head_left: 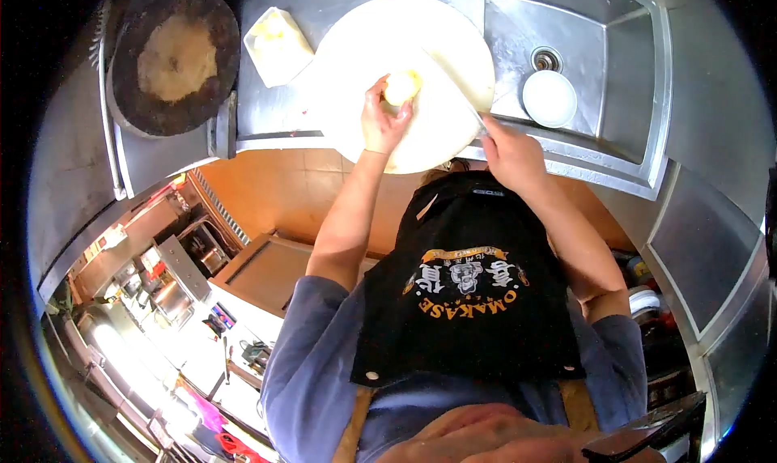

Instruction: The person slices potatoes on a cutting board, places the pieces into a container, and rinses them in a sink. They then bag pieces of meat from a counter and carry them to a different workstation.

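My left hand (pixel 384 125) is closed around a pale yellow, rounded piece of food (pixel 401 87), whose exact kind I cannot make out. It rests on a large round white cutting board (pixel 356 46). In my right hand (pixel 515 157) is the handle of a knife (pixel 455 89). The blade slants up and left over the board, to the right of the yellow piece and apart from it. Beyond the board's left edge stands a white container (pixel 279 68) with some yellow pieces inside.
A dark round wooden block (pixel 133 91) sits at the far left. On the right is a steel sink (pixel 518 34) with a drain (pixel 546 60) and a white round bowl or lid (pixel 549 99) in it. The metal counter edge (pixel 283 142) runs along the near side.
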A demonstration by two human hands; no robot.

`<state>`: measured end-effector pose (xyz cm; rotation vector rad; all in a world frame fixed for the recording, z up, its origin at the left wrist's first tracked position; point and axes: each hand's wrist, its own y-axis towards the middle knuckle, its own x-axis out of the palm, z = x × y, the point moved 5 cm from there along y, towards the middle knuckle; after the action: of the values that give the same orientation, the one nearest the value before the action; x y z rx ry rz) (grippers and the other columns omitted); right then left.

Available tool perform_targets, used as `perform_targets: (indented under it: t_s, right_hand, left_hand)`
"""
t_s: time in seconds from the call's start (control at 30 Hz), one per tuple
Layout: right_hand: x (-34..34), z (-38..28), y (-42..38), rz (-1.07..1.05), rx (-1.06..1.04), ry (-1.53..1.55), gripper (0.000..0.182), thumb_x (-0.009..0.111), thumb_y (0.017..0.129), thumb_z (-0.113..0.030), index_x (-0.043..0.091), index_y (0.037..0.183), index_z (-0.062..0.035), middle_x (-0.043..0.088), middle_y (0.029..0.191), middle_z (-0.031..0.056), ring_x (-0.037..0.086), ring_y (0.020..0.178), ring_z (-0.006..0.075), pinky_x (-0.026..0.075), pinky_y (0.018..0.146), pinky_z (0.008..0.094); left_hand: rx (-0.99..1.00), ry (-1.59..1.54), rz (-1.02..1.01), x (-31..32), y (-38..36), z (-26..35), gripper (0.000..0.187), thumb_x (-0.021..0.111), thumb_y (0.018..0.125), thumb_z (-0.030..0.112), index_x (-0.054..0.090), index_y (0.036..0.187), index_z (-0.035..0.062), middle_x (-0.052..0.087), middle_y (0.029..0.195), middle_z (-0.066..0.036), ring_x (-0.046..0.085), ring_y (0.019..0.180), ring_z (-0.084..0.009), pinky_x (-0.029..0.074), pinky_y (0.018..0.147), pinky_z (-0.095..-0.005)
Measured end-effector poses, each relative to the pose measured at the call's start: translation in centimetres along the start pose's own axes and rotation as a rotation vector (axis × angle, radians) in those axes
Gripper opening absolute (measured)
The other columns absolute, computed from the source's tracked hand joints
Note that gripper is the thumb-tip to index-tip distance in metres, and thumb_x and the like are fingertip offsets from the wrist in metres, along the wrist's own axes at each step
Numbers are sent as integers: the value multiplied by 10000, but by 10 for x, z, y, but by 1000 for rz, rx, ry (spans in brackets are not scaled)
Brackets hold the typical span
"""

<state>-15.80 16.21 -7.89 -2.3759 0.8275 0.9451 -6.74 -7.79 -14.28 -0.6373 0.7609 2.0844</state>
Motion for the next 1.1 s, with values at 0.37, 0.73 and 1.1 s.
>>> perform_targets:
  t_s: [0.37, 0.73, 1.1]
  right_hand:
    - [4, -35, -23, -20, -53, -47, 392, 555, 890, -155, 535, 1280, -122, 609, 789, 139, 611, 632, 347, 502, 558, 443]
    - [7, -30, -32, -31, -25, -46, 405, 547, 897, -162, 515, 1299, -131, 619, 809, 151, 617, 655, 345, 505, 577, 449]
    - [42, -38, 33, -165, 65, -74, 375, 486, 899, -175, 519, 1238, -18, 647, 782, 193, 646, 740, 360, 501, 660, 485]
  left_hand:
    - [-19, 87, -11, 0, 1, 6, 519, 756, 727, 137, 495, 1160, 19, 581, 1206, -191, 595, 1039, -341, 497, 887, -379]
    - [12, 77, 8, 2, 2, 7, 509, 753, 733, 139, 504, 1164, 34, 582, 1217, -175, 581, 1085, -340, 491, 914, -392]
    - [-44, 75, -13, 2, 3, 6, 509, 739, 745, 148, 494, 1174, 26, 588, 1175, -186, 604, 1015, -337, 503, 859, -386]
